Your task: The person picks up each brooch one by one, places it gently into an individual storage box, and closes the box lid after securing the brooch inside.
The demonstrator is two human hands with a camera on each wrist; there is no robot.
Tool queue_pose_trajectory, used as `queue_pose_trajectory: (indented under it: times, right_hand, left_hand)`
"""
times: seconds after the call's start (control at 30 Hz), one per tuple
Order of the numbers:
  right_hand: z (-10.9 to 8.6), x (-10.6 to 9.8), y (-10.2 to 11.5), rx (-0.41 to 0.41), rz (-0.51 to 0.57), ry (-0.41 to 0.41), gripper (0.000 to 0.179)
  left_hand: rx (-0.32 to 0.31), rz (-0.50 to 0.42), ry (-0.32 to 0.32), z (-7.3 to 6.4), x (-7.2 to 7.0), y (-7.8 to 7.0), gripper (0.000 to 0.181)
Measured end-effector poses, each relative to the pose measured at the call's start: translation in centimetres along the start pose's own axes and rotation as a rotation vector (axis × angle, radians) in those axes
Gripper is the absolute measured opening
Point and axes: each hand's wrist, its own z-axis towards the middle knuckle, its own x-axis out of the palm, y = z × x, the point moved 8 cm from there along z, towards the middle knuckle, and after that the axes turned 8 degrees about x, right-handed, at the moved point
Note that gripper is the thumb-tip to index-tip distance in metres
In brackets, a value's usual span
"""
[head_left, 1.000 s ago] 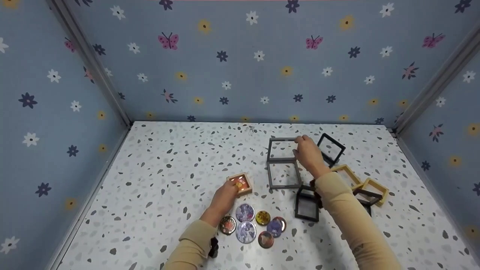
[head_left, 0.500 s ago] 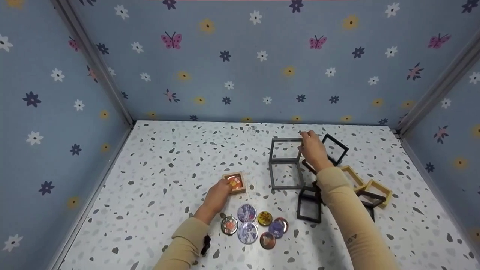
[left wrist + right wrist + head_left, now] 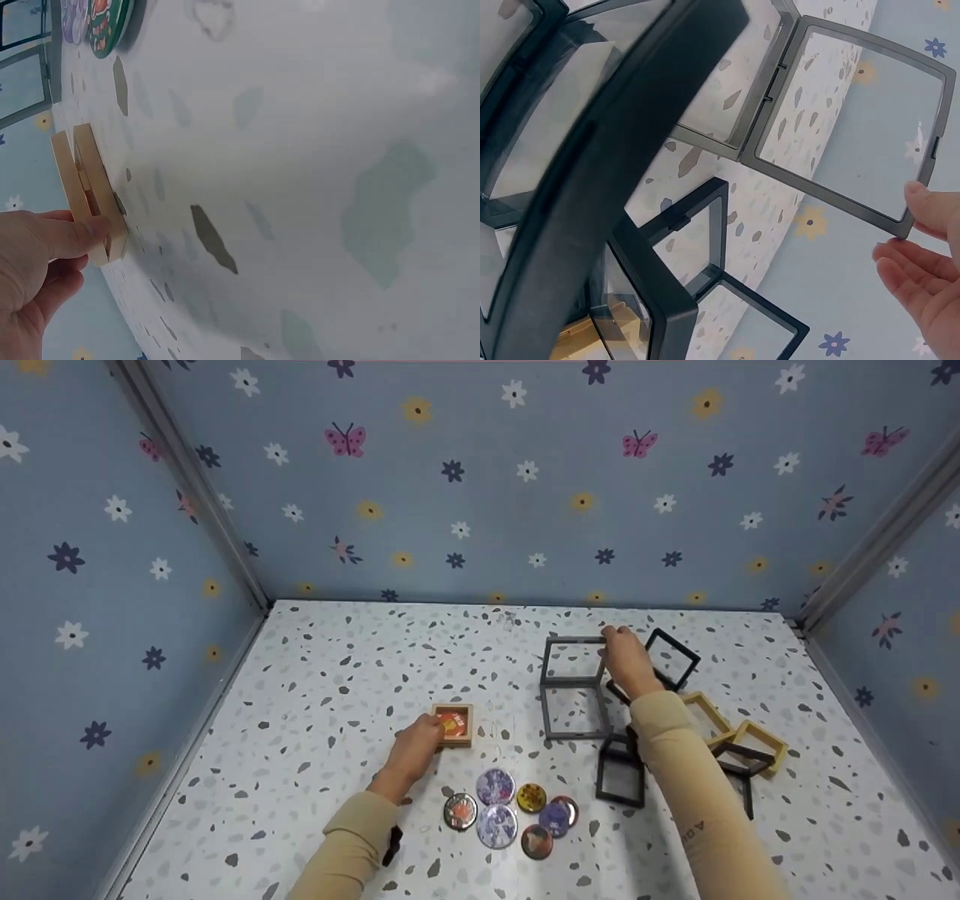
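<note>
My left hand (image 3: 412, 746) pinches the left side of a small light-wood frame (image 3: 90, 161) at its edge. Inside that frame shows a round orange badge (image 3: 453, 724). In the left wrist view the frame looks like two layers with a gap, and the thumb lies against it. Farther right, my right hand (image 3: 628, 660) pinches the outer corner of a hinged grey display frame (image 3: 840, 187) with clear film panes. That frame lies unfolded, one half flat on the table and the other raised, its hinge in the middle.
Several round badges (image 3: 496, 825) lie in front of the hands, two of them overlapping. Black hinged frames (image 3: 621, 780) and yellow frames (image 3: 761, 746) crowd the right side, partly under the right forearm. Patterned walls (image 3: 495, 487) close off the speckled table (image 3: 337, 675).
The left hand has slid the wooden frame leftward across the table, away from the grey frame, and turned it straighter. The right hand stays at the grey frame's corner.
</note>
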Motion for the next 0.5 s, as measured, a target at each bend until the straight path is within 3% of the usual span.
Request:
queue_pose_trajectory:
  times: [0.1,0.27,0.33,0.5]
  right_hand:
    - [0.0,0.0,-0.1,0.010,0.001,0.002,0.031]
    - [0.1,-0.1,-0.2,-0.004,0.005,-0.023,0.022]
    - [0.1,-0.2,-0.2,-0.009,0.014,-0.034,0.017]
    - [0.1,-0.4,-0.4,-0.009,0.034,-0.057,0.010]
  left_hand:
    - [0.005,-0.020,-0.008,0.0,-0.5,0.4,0.032]
    - [0.117,0.102,-0.016,-0.2,-1.5,0.2,0.028]
    - [0.121,0.138,-0.015,-0.2,-1.9,0.4,0.030]
    - [-0.135,-0.116,-0.005,-0.4,-2.4,2.9,0.044]
